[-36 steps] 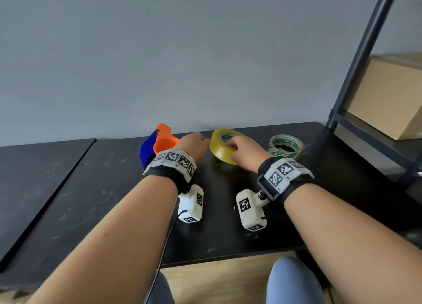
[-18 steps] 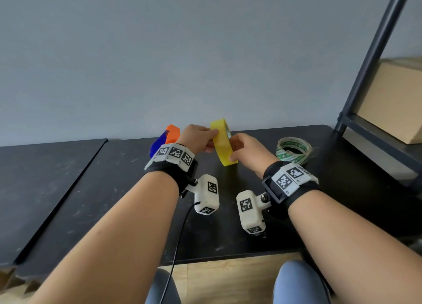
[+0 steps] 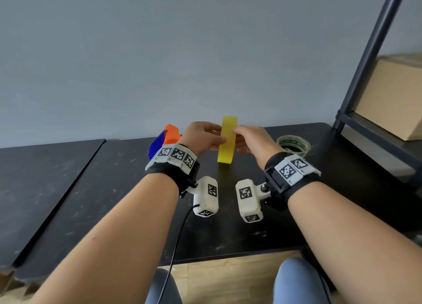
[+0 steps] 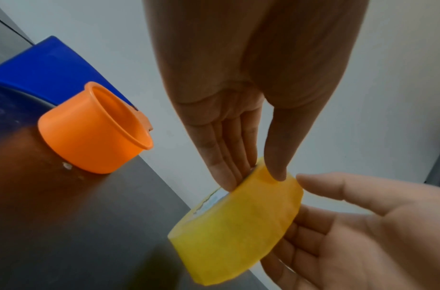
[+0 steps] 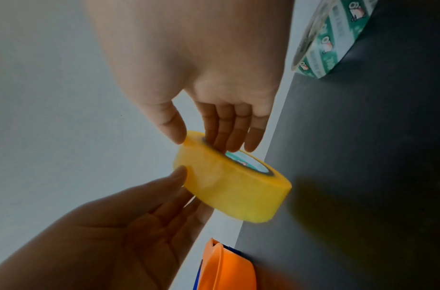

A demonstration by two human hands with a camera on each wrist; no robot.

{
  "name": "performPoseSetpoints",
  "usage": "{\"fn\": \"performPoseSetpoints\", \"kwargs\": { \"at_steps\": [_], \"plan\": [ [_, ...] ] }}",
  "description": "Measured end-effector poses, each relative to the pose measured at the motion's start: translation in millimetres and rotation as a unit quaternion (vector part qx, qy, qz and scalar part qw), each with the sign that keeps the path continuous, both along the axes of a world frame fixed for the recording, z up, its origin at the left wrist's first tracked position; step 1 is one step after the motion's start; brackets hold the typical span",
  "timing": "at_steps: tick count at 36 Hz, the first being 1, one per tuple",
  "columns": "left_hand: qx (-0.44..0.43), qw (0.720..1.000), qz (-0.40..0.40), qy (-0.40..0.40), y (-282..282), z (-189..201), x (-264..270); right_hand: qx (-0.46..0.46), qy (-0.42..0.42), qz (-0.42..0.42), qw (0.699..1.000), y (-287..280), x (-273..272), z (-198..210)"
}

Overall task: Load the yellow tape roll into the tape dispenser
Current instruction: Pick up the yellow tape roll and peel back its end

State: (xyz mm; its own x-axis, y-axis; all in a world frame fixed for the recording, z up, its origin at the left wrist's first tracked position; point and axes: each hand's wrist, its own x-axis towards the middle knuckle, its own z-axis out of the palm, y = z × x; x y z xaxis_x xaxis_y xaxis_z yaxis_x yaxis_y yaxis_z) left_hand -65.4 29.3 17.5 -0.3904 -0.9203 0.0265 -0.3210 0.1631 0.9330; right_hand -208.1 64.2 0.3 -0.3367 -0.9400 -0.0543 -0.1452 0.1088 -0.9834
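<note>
Both forearms reach forward side by side, wrists level, hands raised off the table and facing each other. The left hand (image 3: 203, 136) pinches the yellow roll (image 3: 227, 139) between thumb and fingers; the right hand (image 3: 252, 139) pinches its other side the same way.

We see a black, scuffed worktop (image 3: 228, 223) against a plain grey wall (image 3: 182, 52). A second dark slab (image 3: 41, 178) lies beside it on the left, with a narrow seam between them. A clear tape roll (image 3: 294, 144) with green print lies flat near the worktop's back right. At the far right, a dark metal rack (image 3: 370, 59) rises, and a cardboard box (image 3: 397, 98) sits on its shelf. Below the worktop's front edge we see wood-toned flooring (image 3: 223, 278).
</note>
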Motion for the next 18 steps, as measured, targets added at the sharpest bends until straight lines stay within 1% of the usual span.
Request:
{"fn": "performPoseSetpoints", "kwargs": {
  "at_steps": [8, 11, 14, 18],
  "plan": [
    [-0.026, 1.0, 0.013, 0.007, 8, -1, -5, 0.003, -0.061, -0.051, 0.997, 0, 7, 5],
    [-0.042, 0.999, 0.029, 0.013, 9, -1, -8, -0.001, -0.084, -0.048, 0.995, 0, 9, 9],
    [-0.058, 0.998, 0.038, 0.013, 9, -1, -9, -0.005, -0.087, -0.045, 0.995, 0, 8, 11],
    [-0.049, 0.997, 0.036, 0.036, 10, -2, -11, -0.004, -0.079, -0.051, 0.996, 2, 6, 9]
  ]
}}
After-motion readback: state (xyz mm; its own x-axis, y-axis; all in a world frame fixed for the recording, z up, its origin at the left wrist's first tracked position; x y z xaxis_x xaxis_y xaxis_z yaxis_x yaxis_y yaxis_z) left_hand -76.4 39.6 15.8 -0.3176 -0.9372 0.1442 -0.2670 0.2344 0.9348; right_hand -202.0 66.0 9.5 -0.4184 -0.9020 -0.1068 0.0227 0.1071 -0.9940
